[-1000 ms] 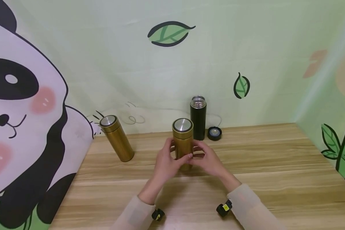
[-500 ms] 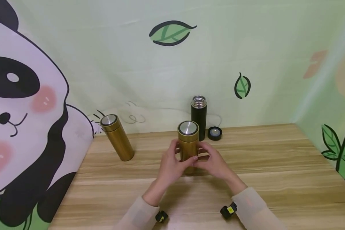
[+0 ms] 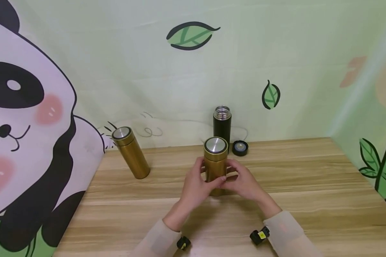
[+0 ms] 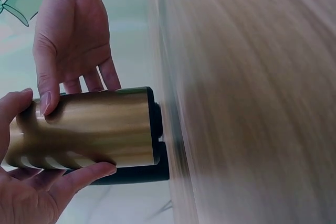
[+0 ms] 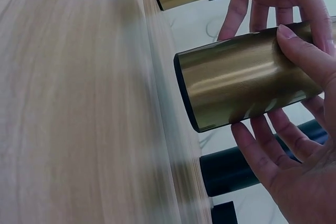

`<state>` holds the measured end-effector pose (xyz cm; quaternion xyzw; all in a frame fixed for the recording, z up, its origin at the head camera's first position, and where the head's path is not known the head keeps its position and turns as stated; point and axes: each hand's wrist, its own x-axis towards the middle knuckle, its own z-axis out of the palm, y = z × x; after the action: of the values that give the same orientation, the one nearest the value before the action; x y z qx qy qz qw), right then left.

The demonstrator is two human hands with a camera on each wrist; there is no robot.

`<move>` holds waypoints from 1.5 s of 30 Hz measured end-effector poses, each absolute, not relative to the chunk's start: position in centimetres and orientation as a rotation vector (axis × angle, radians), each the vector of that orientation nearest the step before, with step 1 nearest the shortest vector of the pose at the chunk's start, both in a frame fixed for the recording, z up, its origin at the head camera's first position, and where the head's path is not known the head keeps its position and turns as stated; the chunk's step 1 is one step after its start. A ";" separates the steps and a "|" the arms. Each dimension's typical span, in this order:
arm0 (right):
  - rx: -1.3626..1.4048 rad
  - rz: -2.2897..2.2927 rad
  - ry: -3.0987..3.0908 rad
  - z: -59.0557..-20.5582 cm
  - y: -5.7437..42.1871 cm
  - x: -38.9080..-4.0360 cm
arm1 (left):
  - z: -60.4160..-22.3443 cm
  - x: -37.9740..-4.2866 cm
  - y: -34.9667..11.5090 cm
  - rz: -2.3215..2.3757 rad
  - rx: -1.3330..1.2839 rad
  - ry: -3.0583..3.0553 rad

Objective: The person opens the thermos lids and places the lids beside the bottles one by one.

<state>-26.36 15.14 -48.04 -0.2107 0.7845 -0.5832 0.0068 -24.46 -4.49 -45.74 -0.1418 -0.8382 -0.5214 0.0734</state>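
Observation:
A gold thermos flask point(image 3: 216, 167) with a silver-topped lid stands upright between both hands near the middle of the table. My left hand point(image 3: 194, 185) grips its left side, thumb across the front. From the right, my right hand point(image 3: 245, 182) holds the same flask with thumb and fingers around it. Both wrist views show the black-rimmed base of the gold flask point(image 5: 244, 80), which looks slightly above the wood. Behind it is an uncapped black thermos flask point(image 3: 222, 126), its lower part partly hidden. Its black lid point(image 3: 240, 148) lies beside it, underside up.
A second gold thermos flask point(image 3: 130, 153), lid on, stands at the left near the back edge of the wooden table point(image 3: 292, 178). A pale green printed backdrop point(image 3: 141, 71) with a panda and leaves rises behind and at the sides.
Both hands have moved the gold flask to the right and a little nearer the front. It now stands in front of the black flask. The other things have stayed put.

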 end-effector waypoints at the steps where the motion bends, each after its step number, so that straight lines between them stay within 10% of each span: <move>1: -0.654 -1.819 2.454 -48.0 15.2 -26.3 | -45.8 -24.4 -4.4 -1.566 -0.429 -2.518; 45: -0.571 -1.645 2.507 -48.2 16.8 -25.0 | -46.6 -23.5 -2.9 -1.566 -0.504 -2.583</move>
<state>-24.98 16.83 -48.23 -0.1868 0.8205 -0.5384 0.0447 -23.46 -2.90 -46.60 -0.1645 -0.8428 -0.5110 0.0396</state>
